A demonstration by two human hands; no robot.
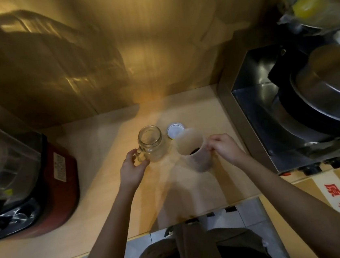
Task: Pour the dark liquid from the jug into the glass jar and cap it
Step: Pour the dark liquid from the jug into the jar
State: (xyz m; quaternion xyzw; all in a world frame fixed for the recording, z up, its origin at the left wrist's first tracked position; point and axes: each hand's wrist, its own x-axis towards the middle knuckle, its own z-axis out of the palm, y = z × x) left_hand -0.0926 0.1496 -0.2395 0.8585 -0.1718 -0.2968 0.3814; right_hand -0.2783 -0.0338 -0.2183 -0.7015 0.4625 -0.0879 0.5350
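Note:
A clear glass jar (151,143) with a side handle stands upright and open on the wooden counter. My left hand (131,169) curls around its handle. Just right of it stands a frosted plastic jug (195,153) with dark liquid in its bottom. My right hand (223,148) grips the jug at its right side, where the handle is hidden by my fingers. A round metal lid (174,129) lies flat on the counter behind the jug, partly covered by the jug's rim.
A blender with a red base (50,180) stands at the left. A steel appliance box (269,117) with a pot lid (330,93) fills the right side. The counter's front edge (176,225) is near my body, and a wooden wall rises behind.

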